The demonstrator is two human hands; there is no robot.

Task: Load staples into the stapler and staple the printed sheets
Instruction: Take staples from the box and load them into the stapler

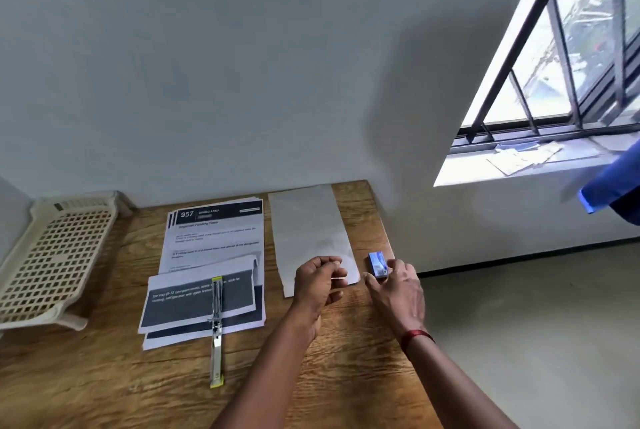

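The stapler (217, 331) lies swung fully open, yellow-edged, across the lower part of the printed sheets (211, 255) on the wooden table (104, 376). My left hand (318, 285) hovers right of the sheets with its fingers curled around a thin pale strip, which looks like a strip of staples (338, 278). My right hand (398, 290) rests on the table further right, its fingertips touching a small blue staple box (377, 264) that stands near the table's right edge.
A blank white sheet (308, 231) lies behind my left hand. A cream perforated plastic tray (52, 255) sits at the table's left end. The wall runs along the back. A window sill (519, 162) with papers is at the right, past the table's right edge.
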